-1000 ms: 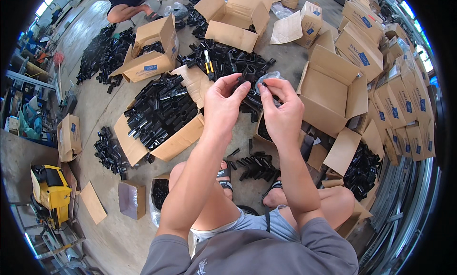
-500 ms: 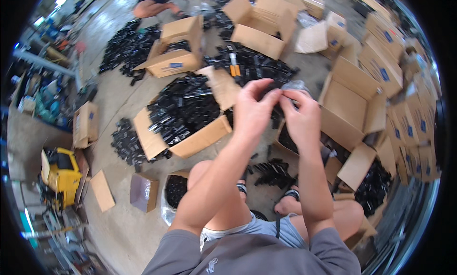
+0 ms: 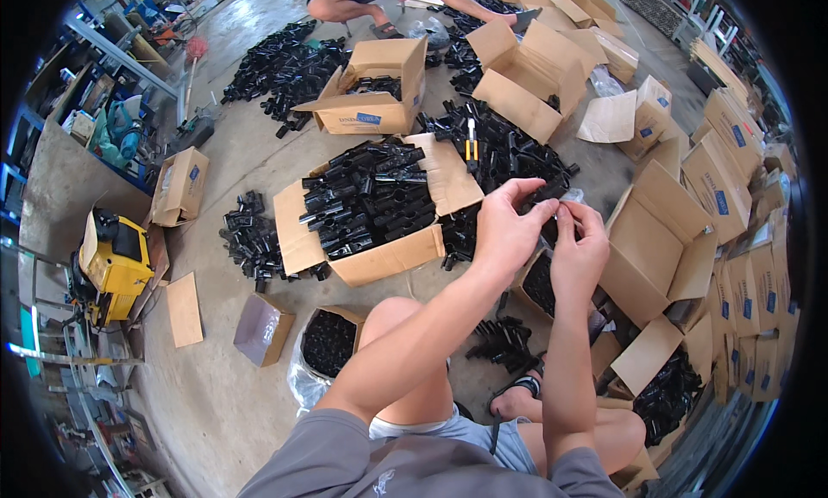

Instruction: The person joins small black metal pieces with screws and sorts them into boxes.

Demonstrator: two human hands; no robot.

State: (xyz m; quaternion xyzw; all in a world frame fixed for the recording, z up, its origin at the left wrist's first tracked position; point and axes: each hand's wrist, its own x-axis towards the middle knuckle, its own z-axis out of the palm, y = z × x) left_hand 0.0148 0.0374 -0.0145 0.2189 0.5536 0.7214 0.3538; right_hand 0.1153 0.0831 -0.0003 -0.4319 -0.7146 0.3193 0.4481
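My left hand (image 3: 509, 226) and my right hand (image 3: 580, 248) meet in front of me, right of the middle, thumbs and fingertips pinched close together. Between my left thumb and index finger sits a short black tubular piece (image 3: 550, 191). The right fingertips touch near its end; whatever they pinch is too small to make out. Left of the hands, an open cardboard box (image 3: 388, 261) is heaped with black tubular parts (image 3: 371, 196). Beyond the hands spreads a loose pile of similar parts (image 3: 509, 149), with a yellow-and-black hand tool (image 3: 471, 144) lying on it.
A small box of tiny black pieces (image 3: 329, 343) stands by my left knee. An open carton (image 3: 651, 231) is at right, beside stacked cartons (image 3: 733, 196). Another person (image 3: 362, 2) sits at the far side near more black parts (image 3: 285, 71). A yellow machine (image 3: 116, 265) stands left.
The view has shifted, so the scene sits lower and more of the far side shows. Both hands stay together at the fingertips; a black piece now shows between the left fingers.
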